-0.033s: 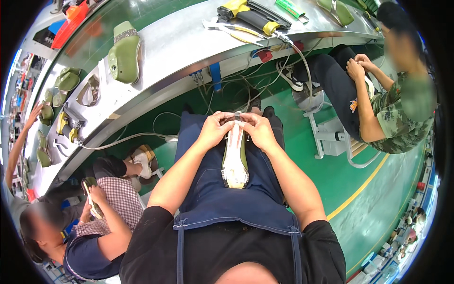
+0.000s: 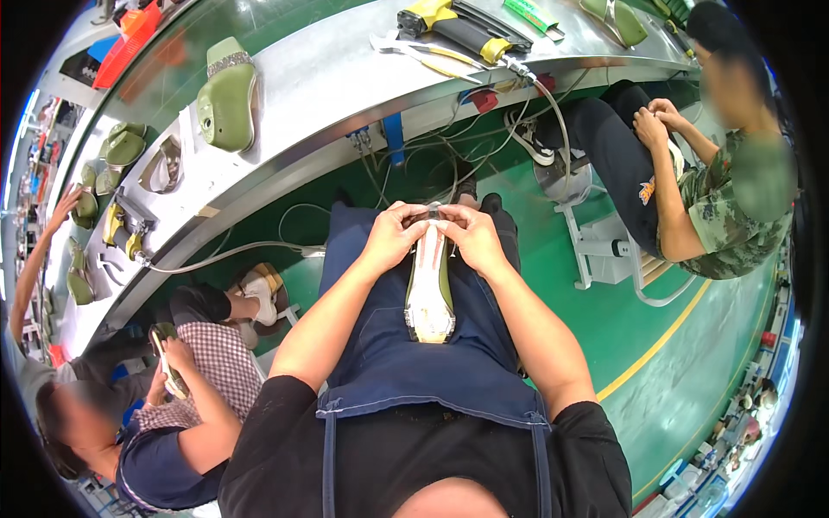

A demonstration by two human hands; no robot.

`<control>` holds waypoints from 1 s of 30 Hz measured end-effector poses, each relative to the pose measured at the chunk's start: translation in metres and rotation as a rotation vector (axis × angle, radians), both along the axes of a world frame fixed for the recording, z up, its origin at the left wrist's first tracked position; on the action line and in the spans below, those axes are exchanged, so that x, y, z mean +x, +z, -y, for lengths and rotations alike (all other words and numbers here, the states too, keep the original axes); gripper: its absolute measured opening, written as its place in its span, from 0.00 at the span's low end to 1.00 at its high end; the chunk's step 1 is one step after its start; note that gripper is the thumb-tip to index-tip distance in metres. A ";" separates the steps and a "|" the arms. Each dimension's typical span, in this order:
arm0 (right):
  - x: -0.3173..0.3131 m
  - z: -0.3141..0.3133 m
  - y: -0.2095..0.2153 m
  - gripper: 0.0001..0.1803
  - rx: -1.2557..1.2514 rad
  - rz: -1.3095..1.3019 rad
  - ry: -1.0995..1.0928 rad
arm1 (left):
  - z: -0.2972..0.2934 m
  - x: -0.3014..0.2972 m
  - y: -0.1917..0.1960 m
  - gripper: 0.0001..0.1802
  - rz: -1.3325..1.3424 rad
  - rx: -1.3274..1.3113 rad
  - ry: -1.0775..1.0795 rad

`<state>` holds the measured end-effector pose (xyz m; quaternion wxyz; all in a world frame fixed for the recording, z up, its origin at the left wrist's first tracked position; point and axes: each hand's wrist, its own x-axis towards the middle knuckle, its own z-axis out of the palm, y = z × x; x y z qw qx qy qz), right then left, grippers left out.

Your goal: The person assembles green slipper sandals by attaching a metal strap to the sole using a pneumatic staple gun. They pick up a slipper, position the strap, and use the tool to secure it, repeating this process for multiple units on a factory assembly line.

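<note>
A green shoe last [image 2: 446, 289] lies sole up on my apron-covered lap, its wide end toward me. A white insole [image 2: 427, 302] covers its underside, with yellowish patches at the near end. At the far, narrow end, dark shoe upper material [image 2: 433, 212] shows between my fingers. My left hand [image 2: 390, 236] pinches it from the left, thumb against the insole's tip. From the right, my right hand [image 2: 470, 236] pinches it the same way, the two thumbs almost meeting. The fingers hide most of the upper.
A metal bench [image 2: 315, 78] curves ahead, bearing another green last [image 2: 227, 108], pliers [image 2: 423, 59], a black-and-yellow air stapler [image 2: 458, 30] and a green box [image 2: 533, 17]. Hoses [image 2: 432, 151] hang below. Co-workers sit at left [image 2: 186, 432] and right [image 2: 725, 207].
</note>
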<state>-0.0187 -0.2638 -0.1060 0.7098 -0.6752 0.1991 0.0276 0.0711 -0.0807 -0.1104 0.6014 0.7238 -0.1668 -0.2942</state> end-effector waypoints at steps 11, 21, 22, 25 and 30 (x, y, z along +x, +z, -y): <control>-0.006 -0.009 0.009 0.19 -0.371 0.095 -0.015 | -0.006 -0.010 -0.004 0.16 0.344 0.114 0.015; -0.007 -0.011 0.010 0.18 -0.446 0.109 -0.005 | -0.009 -0.017 -0.002 0.17 0.355 0.109 0.046; -0.006 -0.011 0.010 0.18 -0.441 0.101 -0.004 | -0.008 -0.017 -0.001 0.17 0.350 0.110 0.045; -0.006 -0.010 0.013 0.17 -0.531 0.136 0.031 | -0.008 -0.017 0.000 0.17 0.352 0.107 0.057; -0.006 -0.008 0.019 0.16 -0.617 0.169 0.080 | 0.000 -0.009 0.009 0.13 0.374 0.203 0.071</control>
